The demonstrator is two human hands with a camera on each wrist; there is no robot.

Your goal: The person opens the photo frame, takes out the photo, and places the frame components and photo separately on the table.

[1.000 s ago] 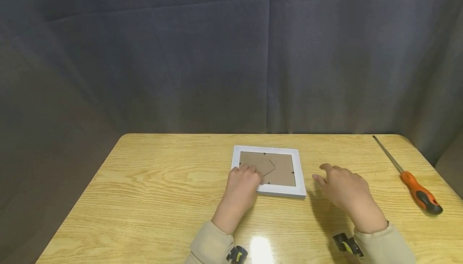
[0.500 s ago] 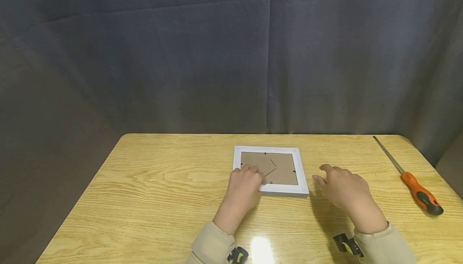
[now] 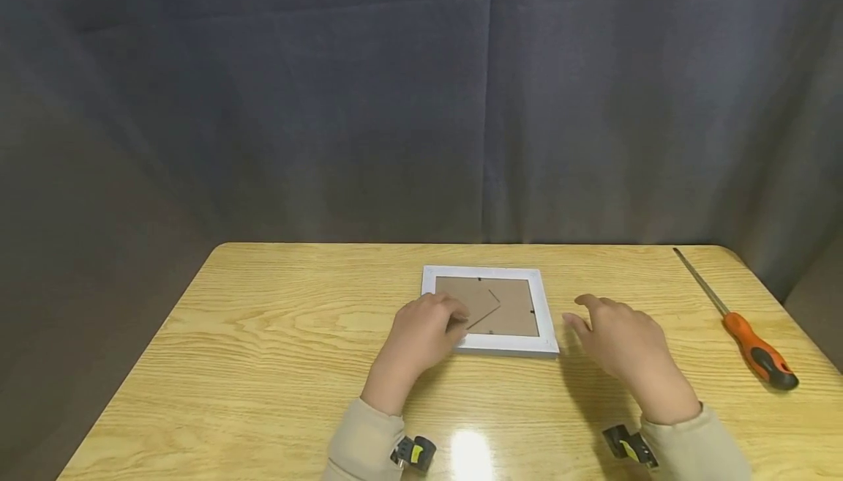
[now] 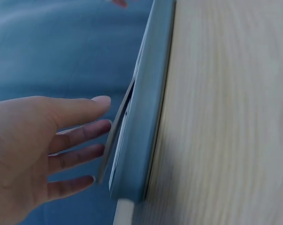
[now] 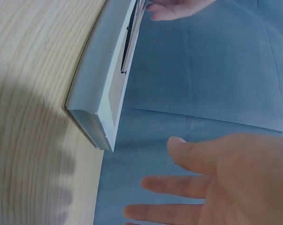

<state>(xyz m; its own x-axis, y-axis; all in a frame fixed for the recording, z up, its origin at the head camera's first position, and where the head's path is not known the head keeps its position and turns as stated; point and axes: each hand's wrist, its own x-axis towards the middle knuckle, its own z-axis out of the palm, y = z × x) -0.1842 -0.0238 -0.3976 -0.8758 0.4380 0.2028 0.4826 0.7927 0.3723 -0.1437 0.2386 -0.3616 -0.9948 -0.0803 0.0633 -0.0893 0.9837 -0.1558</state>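
Note:
A white picture frame (image 3: pixel 507 344) lies face down on the table, its brown backing board (image 3: pixel 516 309) facing up. Over the frame's near left corner is my left hand (image 3: pixel 421 327), fingers extended and a little spread. The left wrist view shows a thin brown stand flap (image 4: pixel 114 133) tilted up off the back, with the fingertips right at it; nothing is gripped. To the right of the frame, my right hand (image 3: pixel 622 338) hovers with relaxed fingers, apart from it and holding nothing. The right wrist view shows the frame's corner (image 5: pixel 87 115) beyond those fingers.
A long screwdriver (image 3: pixel 754 345) with an orange and black handle lies at the table's right side, blade pointing away. Dark curtains (image 3: pixel 369 115) hang behind the wooden table (image 3: pixel 276 334). Straps with small devices sit on both wrists.
My left hand has drawn back to the left and loosened its fingers from the backing board, uncovering more of the stand's outline. My right hand has stayed nearly still.

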